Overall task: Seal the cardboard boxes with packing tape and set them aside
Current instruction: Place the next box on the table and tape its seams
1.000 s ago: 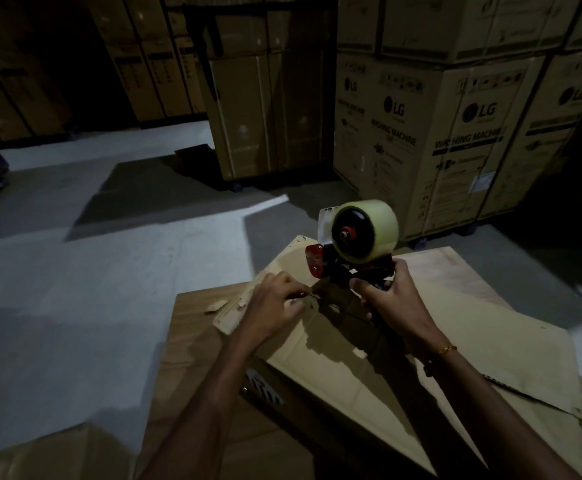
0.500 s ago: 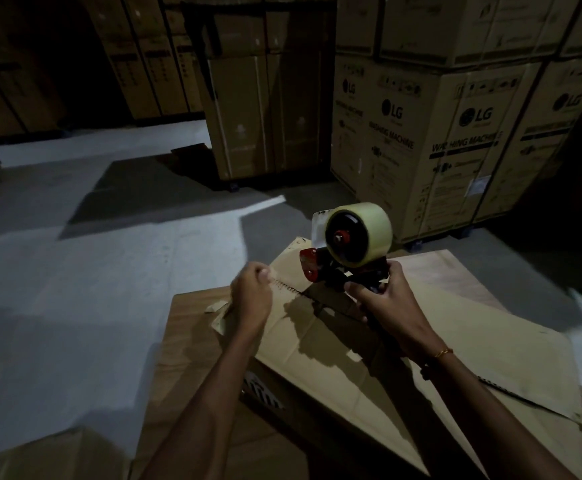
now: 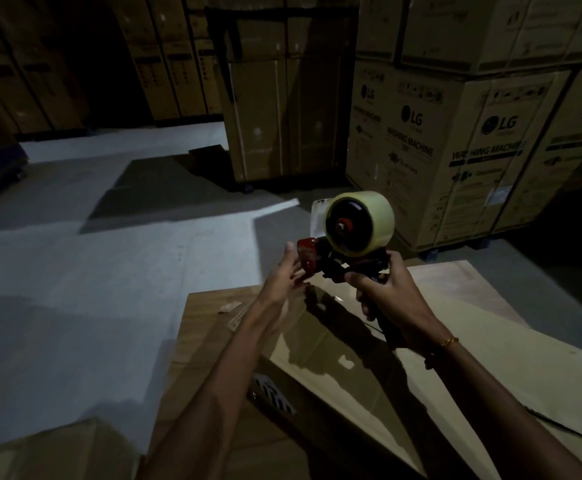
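Above the box (image 3: 334,375), right fingers (image 3: 355,279) grip the dispenser (image 3: 348,237); left fingers (image 3: 291,263) spread.

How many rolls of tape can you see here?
1. The tape roll sits on the tape dispenser, which the right hand grips by the handle above the cardboard box. The scene is dim, so others may be hidden.
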The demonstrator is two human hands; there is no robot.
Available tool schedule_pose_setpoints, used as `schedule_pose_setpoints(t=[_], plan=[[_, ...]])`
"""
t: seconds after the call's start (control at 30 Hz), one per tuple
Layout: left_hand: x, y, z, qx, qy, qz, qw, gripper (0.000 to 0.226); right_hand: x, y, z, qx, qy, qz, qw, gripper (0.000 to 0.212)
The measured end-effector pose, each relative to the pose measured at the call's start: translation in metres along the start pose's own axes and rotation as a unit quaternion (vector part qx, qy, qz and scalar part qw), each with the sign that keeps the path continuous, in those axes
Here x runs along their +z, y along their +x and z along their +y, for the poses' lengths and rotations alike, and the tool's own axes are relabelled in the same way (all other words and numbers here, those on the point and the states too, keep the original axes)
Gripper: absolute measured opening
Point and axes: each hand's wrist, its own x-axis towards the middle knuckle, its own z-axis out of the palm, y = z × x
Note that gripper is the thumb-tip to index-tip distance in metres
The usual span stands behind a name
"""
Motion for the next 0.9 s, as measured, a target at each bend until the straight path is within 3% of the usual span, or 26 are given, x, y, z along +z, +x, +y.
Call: schedule_pose_setpoints(t=[0.1,0.3,0.37,0.5,0.63,0.77,0.9], plan=[[0.008,-0.001,0.003,-0.027,-0.079,0.012,0.996,0.062,0.000,0.001,-0.004,-0.005,-0.003,0.003,1.000,0.055],[0.004,0.010,-0.011,-0.085,-0.008,0.125,0.988,0.047,-0.014,0.003,-0.018,-0.003,-0.020,0.002,1.000,0.057],[0.010,0.005,-0.008,-0.149,-0.017,0.110,0.983,0.052,-0.018,0.006,-0.024,-0.008,-0.030,0.003,1.000,0.058],[0.023,-0.004,-0.003,-0.262,-0.107,0.005,0.959,0.086,-0.021,0.010,-0.033,-0.020,-0.031,-0.007,0.999,0.056],[0.033,0.003,0.001,-0.254,-0.187,0.016,0.949,0.070,-0.022,0.006,-0.038,-0.022,-0.040,-0.014,0.999,0.054],[0.028,0.017,0.006,-0.191,-0.181,0.087,0.961,0.017,-0.026,-0.003,-0.037,-0.018,-0.063,-0.019,0.998,0.053],[0.026,0.017,0.009,-0.100,-0.116,0.125,0.980,0.027,-0.027,-0.011,-0.035,-0.012,-0.092,-0.018,0.996,0.054]])
